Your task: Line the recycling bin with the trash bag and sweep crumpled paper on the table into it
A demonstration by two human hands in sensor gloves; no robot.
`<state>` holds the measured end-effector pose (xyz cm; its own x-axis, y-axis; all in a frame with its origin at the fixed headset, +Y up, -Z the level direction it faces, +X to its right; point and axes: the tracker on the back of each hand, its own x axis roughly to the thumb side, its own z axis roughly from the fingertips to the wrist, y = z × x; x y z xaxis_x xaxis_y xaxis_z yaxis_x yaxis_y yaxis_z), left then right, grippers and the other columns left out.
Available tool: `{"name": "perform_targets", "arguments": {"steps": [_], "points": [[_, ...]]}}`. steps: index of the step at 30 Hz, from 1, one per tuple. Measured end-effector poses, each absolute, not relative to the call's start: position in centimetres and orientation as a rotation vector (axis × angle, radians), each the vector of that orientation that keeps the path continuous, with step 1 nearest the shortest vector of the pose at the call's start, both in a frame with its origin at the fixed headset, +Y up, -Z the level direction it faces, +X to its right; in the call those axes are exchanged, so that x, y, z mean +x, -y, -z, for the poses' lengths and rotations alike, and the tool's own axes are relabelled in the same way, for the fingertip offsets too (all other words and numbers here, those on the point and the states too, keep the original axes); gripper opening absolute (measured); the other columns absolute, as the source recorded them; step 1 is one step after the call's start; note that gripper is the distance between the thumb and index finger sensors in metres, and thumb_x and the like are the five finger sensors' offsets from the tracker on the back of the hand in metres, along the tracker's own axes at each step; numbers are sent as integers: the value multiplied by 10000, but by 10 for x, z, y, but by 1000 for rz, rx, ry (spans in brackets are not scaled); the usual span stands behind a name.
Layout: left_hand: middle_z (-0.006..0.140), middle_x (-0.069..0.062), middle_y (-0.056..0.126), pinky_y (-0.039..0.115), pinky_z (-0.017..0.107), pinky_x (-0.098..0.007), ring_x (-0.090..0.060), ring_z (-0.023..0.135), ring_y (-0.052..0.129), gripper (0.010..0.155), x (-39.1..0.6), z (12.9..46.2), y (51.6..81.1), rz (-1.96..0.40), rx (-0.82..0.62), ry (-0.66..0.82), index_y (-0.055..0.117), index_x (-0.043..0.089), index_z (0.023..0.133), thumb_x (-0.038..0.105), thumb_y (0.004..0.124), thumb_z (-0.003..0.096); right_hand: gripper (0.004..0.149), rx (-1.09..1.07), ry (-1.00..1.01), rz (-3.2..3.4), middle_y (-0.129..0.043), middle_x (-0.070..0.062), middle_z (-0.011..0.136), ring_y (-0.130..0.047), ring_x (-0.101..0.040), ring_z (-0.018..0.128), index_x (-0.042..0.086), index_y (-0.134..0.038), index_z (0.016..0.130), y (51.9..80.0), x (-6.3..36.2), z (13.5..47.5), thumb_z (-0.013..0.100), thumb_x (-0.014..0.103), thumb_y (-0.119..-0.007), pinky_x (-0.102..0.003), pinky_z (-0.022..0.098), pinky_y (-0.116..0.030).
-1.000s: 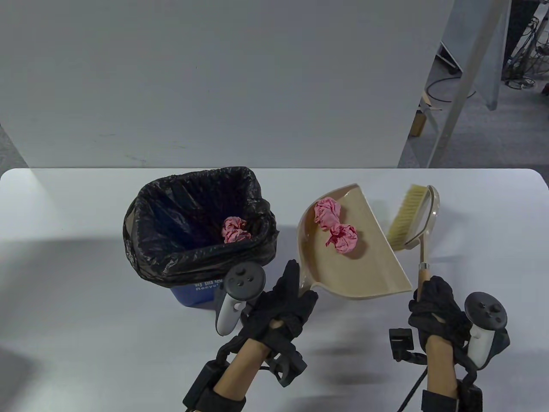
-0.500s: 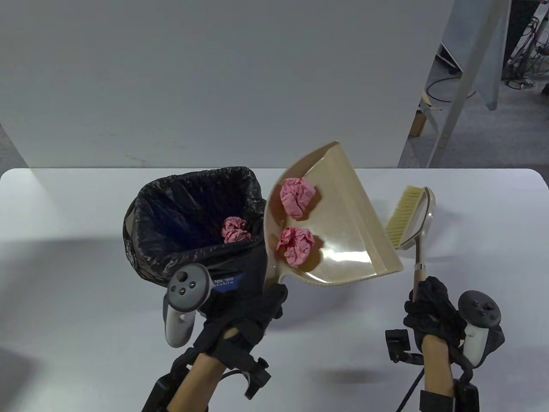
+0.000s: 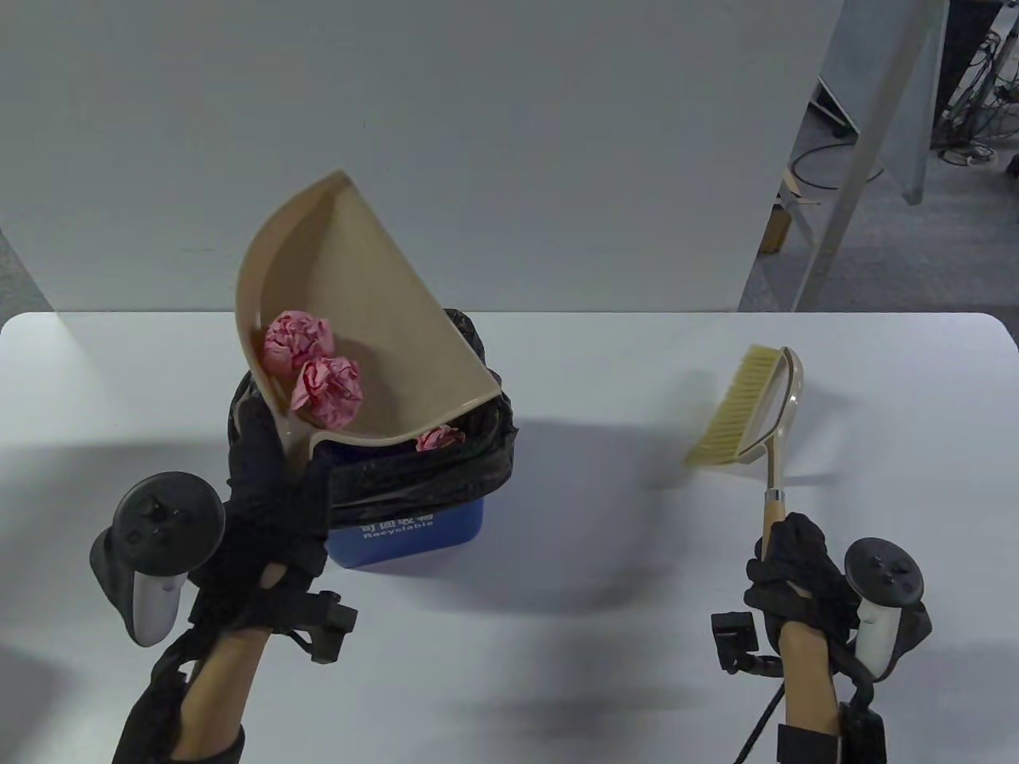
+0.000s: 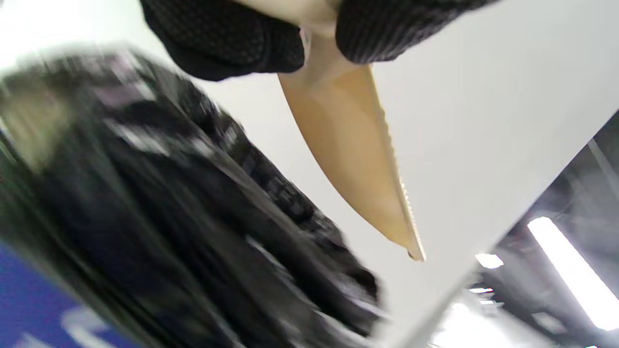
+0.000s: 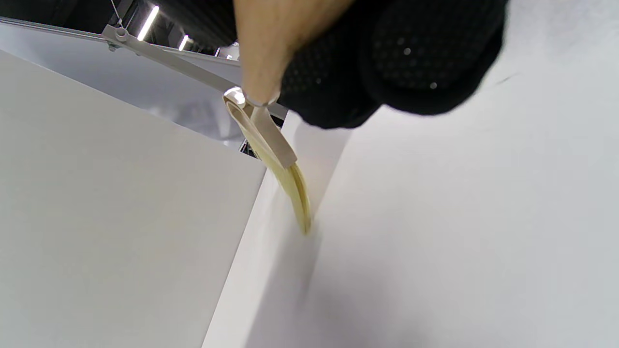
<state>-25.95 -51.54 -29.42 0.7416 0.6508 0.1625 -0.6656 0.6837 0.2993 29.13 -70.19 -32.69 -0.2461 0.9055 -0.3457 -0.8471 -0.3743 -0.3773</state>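
Observation:
The blue recycling bin [image 3: 414,533], lined with a black trash bag [image 3: 478,454], stands left of the table's middle. My left hand [image 3: 271,509] grips the handle of a beige dustpan [image 3: 374,318] and holds it tilted above the bin's mouth. Two crumpled pink paper balls [image 3: 318,366] lie in the pan. A third pink ball [image 3: 439,437] shows inside the bag under the pan's edge. My right hand [image 3: 792,569] grips the wooden handle of a brush [image 3: 744,406] whose bristles rest on the table at the right. In the left wrist view the dustpan [image 4: 353,159] juts out from my gloved fingers [image 4: 232,34].
A grey partition wall [image 3: 398,151] runs behind the white table [image 3: 637,557]. Beyond the table's right rear corner are a metal frame leg [image 3: 844,175] and cables on the floor.
My left hand has lifted the dustpan with two paper balls from right of the bin to over its mouth, tilting it. The brush has barely shifted.

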Motion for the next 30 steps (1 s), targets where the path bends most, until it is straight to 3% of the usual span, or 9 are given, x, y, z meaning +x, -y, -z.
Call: {"name": "perform_targets", "arguments": {"steps": [8,14,17,22,30], "points": [[1167,-244,386,802,566,-479,-350,878,770,805,-253,297,518,-271,452,-27,168,50,1152,259,719,603,564,-613,130,-1859,-753,-238,890,-910,-275,535,-4,-437,1091,702,290,327,638,318,-533,-398,365,-868],[1180,-203,434,791,568,-479,-335,888,782,791,-240,289,518,-123,589,-82,231,98,1175,260,745,595,565,-614,130,-1860,-753,-238,890,-910,-276,533,-7,-437,1090,702,290,327,638,317,-533,-399,364,-867],[1178,-203,435,795,569,-473,-330,887,783,790,-239,285,516,-165,641,-89,234,98,1174,263,744,594,564,-614,131,-1862,-753,-239,890,-910,-275,534,-7,-437,1090,703,290,327,638,317,-532,-399,364,-867],[1174,-213,421,796,575,-467,-327,889,777,794,-232,277,517,-464,624,30,210,80,1168,270,730,599,564,-614,131,-1862,-753,-238,890,-909,-276,533,-7,-437,1090,703,290,327,638,317,-533,-399,364,-867],[1167,-223,411,815,581,-447,-314,889,779,798,-182,281,524,-899,450,240,184,55,1159,284,713,607,563,-606,139,-1858,-755,-241,887,-912,-277,529,-9,-441,1088,704,290,328,637,315,-535,-399,360,-869]]}}
